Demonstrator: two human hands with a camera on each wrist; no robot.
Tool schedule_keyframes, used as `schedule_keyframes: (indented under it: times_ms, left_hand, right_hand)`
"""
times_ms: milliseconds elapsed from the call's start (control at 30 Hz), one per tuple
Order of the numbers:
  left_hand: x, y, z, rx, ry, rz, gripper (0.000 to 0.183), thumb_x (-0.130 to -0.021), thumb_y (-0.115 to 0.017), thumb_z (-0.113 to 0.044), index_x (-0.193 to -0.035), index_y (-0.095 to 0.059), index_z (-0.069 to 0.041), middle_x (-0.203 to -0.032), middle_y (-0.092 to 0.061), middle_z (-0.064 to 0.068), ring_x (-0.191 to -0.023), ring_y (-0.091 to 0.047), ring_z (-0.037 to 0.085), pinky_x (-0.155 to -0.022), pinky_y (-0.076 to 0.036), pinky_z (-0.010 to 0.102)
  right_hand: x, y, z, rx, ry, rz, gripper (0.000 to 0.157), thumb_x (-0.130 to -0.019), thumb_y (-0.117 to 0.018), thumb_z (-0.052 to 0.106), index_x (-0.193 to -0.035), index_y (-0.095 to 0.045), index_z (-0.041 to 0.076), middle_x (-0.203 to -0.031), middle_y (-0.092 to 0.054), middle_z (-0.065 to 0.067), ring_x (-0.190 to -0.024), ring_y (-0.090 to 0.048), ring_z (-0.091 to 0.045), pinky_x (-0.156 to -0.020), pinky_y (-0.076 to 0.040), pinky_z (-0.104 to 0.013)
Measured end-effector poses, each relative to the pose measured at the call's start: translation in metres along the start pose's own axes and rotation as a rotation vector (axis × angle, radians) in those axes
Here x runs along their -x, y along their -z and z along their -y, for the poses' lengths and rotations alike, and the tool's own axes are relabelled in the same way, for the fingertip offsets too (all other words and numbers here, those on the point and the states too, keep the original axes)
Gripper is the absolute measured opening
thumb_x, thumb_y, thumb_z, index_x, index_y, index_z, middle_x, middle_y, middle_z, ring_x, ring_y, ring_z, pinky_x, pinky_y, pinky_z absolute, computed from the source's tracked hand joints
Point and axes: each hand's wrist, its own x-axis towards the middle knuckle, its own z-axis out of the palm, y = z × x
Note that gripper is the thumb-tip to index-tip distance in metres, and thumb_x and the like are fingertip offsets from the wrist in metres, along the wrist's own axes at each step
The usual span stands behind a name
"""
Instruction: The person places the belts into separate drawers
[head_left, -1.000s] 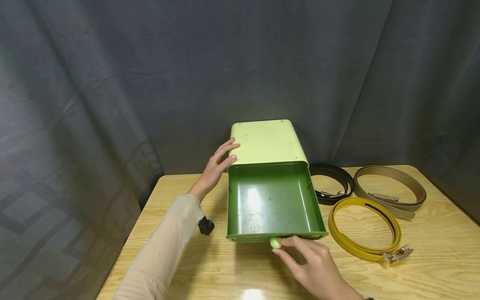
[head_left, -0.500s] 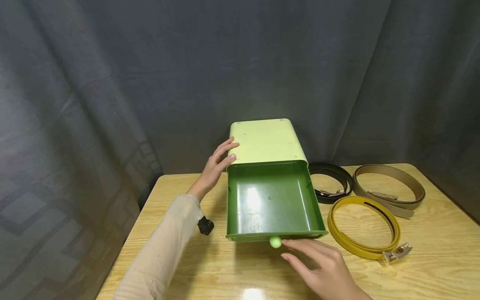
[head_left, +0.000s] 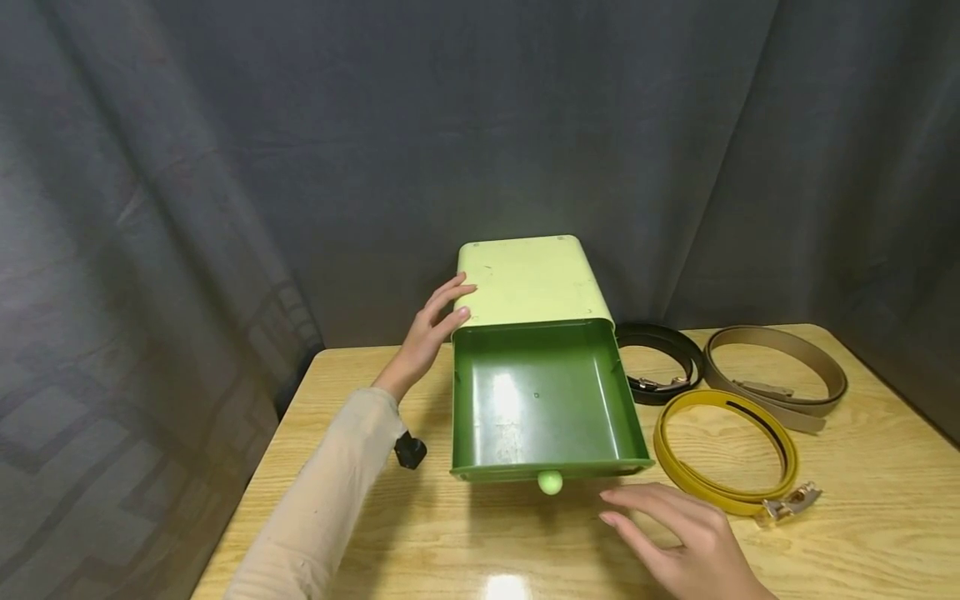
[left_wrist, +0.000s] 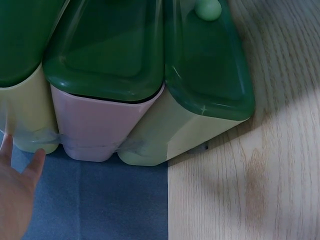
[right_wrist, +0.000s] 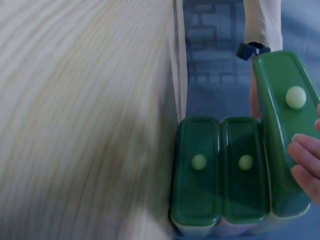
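A small drawer cabinet (head_left: 532,279) with a pale green top stands on the table. Its dark green top drawer (head_left: 510,473) is pulled out, and nothing lies inside. My left hand (head_left: 423,333) rests against the cabinet's upper left edge, fingers spread; in the left wrist view only part of that hand (left_wrist: 17,195) shows. To the right of the drawer's round light green knob (head_left: 551,482), my right hand (head_left: 690,533) hovers with loosely bent fingers, touching nothing. Below, in the right wrist view, the middle drawer (right_wrist: 245,195) and bottom drawer (right_wrist: 196,200) are closed.
Three coiled belts lie right of the cabinet: a black one (head_left: 663,397), a tan one (head_left: 838,379) and a yellow one (head_left: 697,486) nearest my right hand. A dark curtain (head_left: 480,125) hangs behind the wooden table (head_left: 885,533).
My right hand has let go of the drawer knob and drawn away to the right. The left hand stays on the cabinet, and the drawer remains pulled out.
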Motion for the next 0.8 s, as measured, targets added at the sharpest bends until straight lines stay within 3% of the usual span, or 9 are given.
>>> schedule_keyframes:
  times_ms: [333, 600, 800]
  left_hand:
    - [0.0, 0.001, 0.001, -0.007, -0.001, -0.009, 0.044, -0.101, -0.048, -0.009, -0.142, -0.046, 0.006, -0.161, -0.022, 0.016, -0.149, -0.014, 0.03, -0.116, -0.015, 0.061]
    - [0.001, 0.002, 0.001, -0.014, 0.008, -0.009, 0.044, -0.102, -0.047, -0.011, -0.143, -0.046, 0.005, -0.161, -0.022, 0.015, -0.149, -0.014, 0.029, -0.117, -0.012, 0.061]
    - [0.002, 0.002, 0.001, -0.012, 0.017, -0.006, 0.044, -0.102, -0.047, -0.011, -0.144, -0.046, 0.005, -0.162, -0.022, 0.013, -0.149, -0.014, 0.028, -0.117, -0.013, 0.058]
  right_hand:
    - [0.021, 0.022, -0.014, 0.041, -0.051, 0.035, 0.025, -0.096, -0.067, 0.027, -0.092, -0.076, 0.004, -0.086, -0.074, -0.006, -0.083, -0.069, -0.006, -0.078, -0.052, -0.012]
    - [0.023, 0.039, -0.021, 0.067, -0.051, 0.032, 0.029, -0.096, -0.067, 0.028, -0.087, -0.076, 0.003, -0.083, -0.073, -0.005, -0.086, -0.068, -0.004, -0.081, -0.051, -0.01]
    - [0.033, 0.055, -0.031, 0.047, -0.069, 0.078, 0.028, -0.096, -0.066, 0.029, -0.092, -0.076, 0.003, -0.087, -0.073, -0.005, -0.091, -0.067, -0.003, -0.085, -0.049, -0.01]
